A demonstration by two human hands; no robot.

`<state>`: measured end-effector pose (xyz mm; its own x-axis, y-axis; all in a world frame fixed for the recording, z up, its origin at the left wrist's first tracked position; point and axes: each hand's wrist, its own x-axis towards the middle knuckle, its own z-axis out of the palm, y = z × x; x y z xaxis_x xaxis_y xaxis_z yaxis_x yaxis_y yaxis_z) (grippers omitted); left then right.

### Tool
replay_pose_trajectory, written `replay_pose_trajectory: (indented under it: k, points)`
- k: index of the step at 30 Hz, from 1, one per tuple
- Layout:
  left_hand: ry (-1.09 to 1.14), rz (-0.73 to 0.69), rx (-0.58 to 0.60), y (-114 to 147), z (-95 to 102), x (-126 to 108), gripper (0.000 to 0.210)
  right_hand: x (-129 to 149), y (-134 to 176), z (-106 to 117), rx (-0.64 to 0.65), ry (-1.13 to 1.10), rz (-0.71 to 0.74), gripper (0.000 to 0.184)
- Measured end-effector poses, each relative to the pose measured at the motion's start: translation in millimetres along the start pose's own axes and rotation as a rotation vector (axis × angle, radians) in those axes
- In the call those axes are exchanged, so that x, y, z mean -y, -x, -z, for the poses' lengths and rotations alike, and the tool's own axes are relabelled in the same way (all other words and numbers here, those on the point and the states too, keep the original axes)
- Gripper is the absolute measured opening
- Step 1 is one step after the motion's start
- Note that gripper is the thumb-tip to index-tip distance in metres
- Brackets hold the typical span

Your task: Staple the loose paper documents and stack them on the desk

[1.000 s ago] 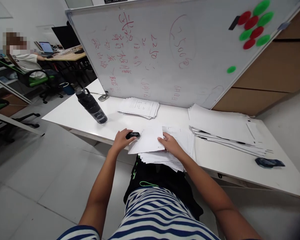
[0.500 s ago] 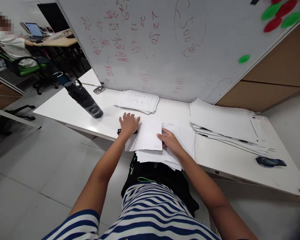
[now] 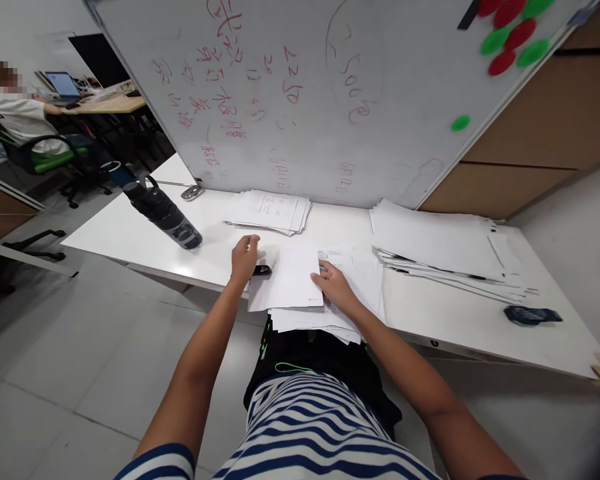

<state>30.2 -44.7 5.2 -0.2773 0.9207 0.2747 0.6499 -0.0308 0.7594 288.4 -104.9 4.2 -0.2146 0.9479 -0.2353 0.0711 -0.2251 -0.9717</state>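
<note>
My right hand (image 3: 335,287) grips the right edge of a white sheet of paper (image 3: 295,277), thumb on top and fingers beneath. The sheet's left side bends up slightly. Under it lies a stack of printed papers (image 3: 363,273), overhanging the table's front edge against my body. My left hand (image 3: 245,257) is just left of the sheet, turned on its side, open with loosely bent fingers and holding nothing I can see. A small black object (image 3: 263,270) lies by its wrist, partly hidden, its kind unclear.
On the white table (image 3: 105,233) stand a dark bottle (image 3: 163,213), a grey oval item (image 3: 193,193), a printed paper stack (image 3: 270,210), a larger paper pile (image 3: 435,237) and a dark folded item (image 3: 533,315). A whiteboard (image 3: 300,133) rises behind. Another person (image 3: 17,113) sits far left.
My left hand has turned from palm-down with spread fingers onto its side and shifted slightly left. My right hand keeps its grip on the sheet. The view has shifted a little.
</note>
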Motion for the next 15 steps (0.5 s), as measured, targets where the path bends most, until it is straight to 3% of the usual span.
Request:
replay_pose_trajectory:
  k: [3,9,15]
  points:
    - [0.040,-0.090,-0.156,17.4,11.2,4.0,0.046,1.9,-1.6,3.9,0.014,0.019,0.001,0.056]
    - [-0.351,-0.225,-0.041,40.1,10.6,33.8,0.042,12.6,-0.5,10.4,0.022,0.056,-0.032,0.044]
    - [-0.426,-0.117,-0.102,23.2,9.8,47.2,0.048,25.3,6.9,10.2,0.025,0.051,-0.059,0.024]
